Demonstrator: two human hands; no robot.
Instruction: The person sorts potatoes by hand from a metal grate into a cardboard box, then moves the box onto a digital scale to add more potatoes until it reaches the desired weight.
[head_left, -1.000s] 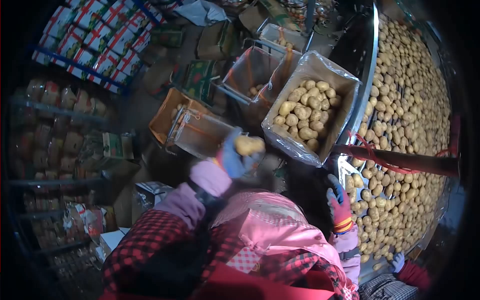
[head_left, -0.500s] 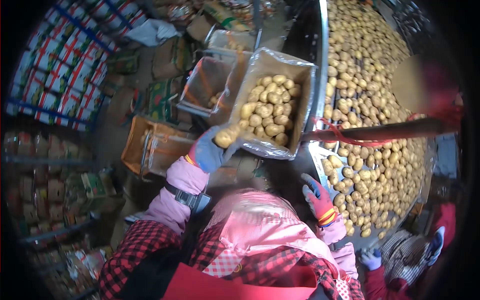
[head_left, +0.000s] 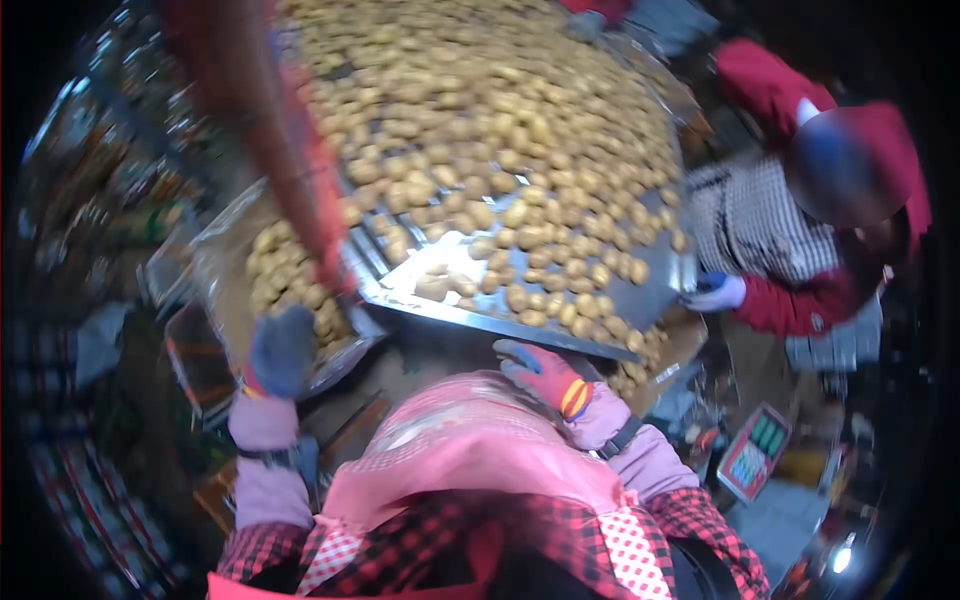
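My left hand (head_left: 283, 350), in a blue and red glove, is over the near part of a plastic-lined cardboard box (head_left: 222, 262) of potatoes. Motion blur smears its fingers, and I cannot see whether a potato is in them. Several potatoes (head_left: 283, 262) lie in the box just beyond it. My right hand (head_left: 540, 374), in a red glove with blue-grey fingertips, is by the near metal edge of the sorting table (head_left: 480, 322). Its fingers are stretched out and hold nothing. Loose potatoes (head_left: 480, 130) are spread thickly across the table.
A blurred brown pole wrapped in red (head_left: 285, 150) slants above the box and table corner. A co-worker in red sleeves (head_left: 790, 305) stands at the table's right side. A keypad device with green displays (head_left: 755, 452) lies at lower right.
My view has swung toward the table on the right. My left hand, which held a potato beside the box, is now over the box, and that potato is out of sight.
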